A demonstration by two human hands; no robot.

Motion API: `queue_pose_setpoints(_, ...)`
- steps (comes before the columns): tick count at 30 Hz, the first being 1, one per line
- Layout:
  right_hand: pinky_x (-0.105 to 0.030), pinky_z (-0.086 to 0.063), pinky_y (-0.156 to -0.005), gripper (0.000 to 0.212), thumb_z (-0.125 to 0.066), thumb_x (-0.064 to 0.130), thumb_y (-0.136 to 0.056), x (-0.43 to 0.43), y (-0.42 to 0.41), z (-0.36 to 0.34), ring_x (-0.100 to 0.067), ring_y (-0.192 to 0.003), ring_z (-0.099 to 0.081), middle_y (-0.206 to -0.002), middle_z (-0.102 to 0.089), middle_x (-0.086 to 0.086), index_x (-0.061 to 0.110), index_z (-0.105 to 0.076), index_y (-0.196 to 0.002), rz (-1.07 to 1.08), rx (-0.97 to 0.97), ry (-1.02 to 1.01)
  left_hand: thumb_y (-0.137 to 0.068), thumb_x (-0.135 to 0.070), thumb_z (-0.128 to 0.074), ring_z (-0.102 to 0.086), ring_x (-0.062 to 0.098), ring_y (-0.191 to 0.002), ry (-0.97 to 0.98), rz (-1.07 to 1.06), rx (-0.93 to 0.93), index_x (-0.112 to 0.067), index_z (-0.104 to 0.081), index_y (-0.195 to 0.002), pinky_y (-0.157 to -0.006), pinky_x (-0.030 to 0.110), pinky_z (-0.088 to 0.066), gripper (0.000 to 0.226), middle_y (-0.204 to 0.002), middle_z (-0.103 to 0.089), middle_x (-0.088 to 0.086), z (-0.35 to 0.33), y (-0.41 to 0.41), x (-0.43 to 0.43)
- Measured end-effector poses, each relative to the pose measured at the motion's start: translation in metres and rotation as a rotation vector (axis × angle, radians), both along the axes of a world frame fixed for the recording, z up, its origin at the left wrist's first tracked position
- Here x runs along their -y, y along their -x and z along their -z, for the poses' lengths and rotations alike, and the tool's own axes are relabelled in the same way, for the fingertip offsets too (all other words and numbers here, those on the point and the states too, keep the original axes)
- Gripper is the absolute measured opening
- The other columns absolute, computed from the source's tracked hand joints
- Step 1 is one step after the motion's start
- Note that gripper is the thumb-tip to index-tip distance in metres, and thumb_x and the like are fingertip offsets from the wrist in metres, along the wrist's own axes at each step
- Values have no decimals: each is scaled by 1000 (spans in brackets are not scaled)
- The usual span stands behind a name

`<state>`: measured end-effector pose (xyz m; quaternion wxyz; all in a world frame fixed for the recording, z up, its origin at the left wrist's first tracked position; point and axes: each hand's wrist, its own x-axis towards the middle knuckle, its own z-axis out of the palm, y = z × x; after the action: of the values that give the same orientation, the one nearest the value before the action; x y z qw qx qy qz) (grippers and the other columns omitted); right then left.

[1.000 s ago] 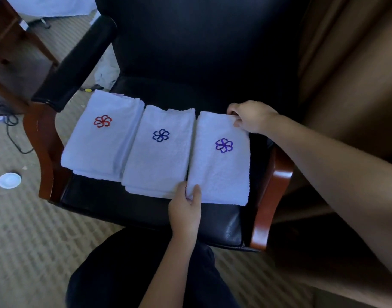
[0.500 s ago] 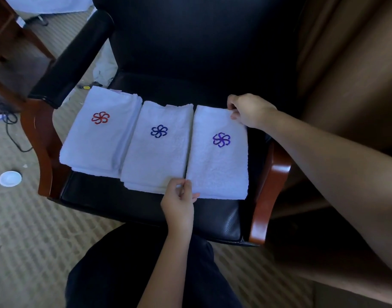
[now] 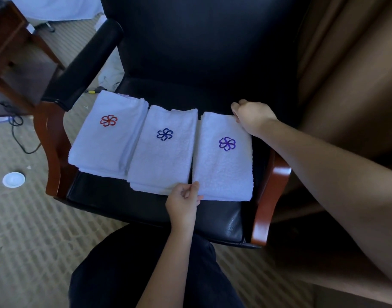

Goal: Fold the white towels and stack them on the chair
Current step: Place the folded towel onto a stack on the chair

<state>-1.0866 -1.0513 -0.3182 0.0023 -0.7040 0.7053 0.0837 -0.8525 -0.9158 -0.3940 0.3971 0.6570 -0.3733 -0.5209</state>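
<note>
Three folded white terry towels lie side by side on the black leather armchair [image 3: 213,216]: red-flower towel [image 3: 101,147], blue-flower towel [image 3: 161,161] and purple-flower towel [image 3: 224,172]. The left grip [image 3: 184,201] pinches the purple-flower towel's near corner; the right grip [image 3: 253,116] holds its far corner.

The red-flower towel [image 3: 106,141], blue-flower towel [image 3: 161,158] and purple-flower towel [image 3: 224,172] lie folded, side by side, on the black chair [image 3: 124,196]

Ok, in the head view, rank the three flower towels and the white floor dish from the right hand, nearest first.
1. Purple-flower towel, held by the right hand, right side.
2. Blue-flower towel, middle.
3. Red-flower towel, left.
4. White dish, on the floor, far left.
</note>
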Motion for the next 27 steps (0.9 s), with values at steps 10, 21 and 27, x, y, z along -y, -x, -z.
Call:
queue_pose_setpoints(10, -29, -43, -57, 21, -52, 6, -87, -48, -10, -1, -23, -77, -57, -95, -59, 2, 16, -52, -106, 49, 324, 203, -88, -18, -67, -68, 16, -85, 72, 90, 161, -26, -65, -76, -83, 33, -56, 14, -82, -70, -6, -16, -27, -1)
queue_pose_setpoints(21, -30, -38, -59, 24, -49, 10, -92, -121, -32, -48, -27, -77, -60, -101, -63, -5, 12, -58, -113, 98, 380, 416, -96, -20, -56, -56, 17, -104, 556, 507, 755, -12, -62, -112, -71, 27, -40, 19, -111, -61, -1, -89, -60, -13)
queue_pose_setpoints(27, -36, -50, -65, 19, -50, 15, -92, -160, -63, -82, -26, -83, -60, -102, -62, -5, 13, -59, -109, 72, 332, 438, -99, -25, -49, -49, 20, -115, 637, 573, 1034, -12, -56, -124, -87, 31, -43, 29, -123, -57, 2, -134, -92, -28)
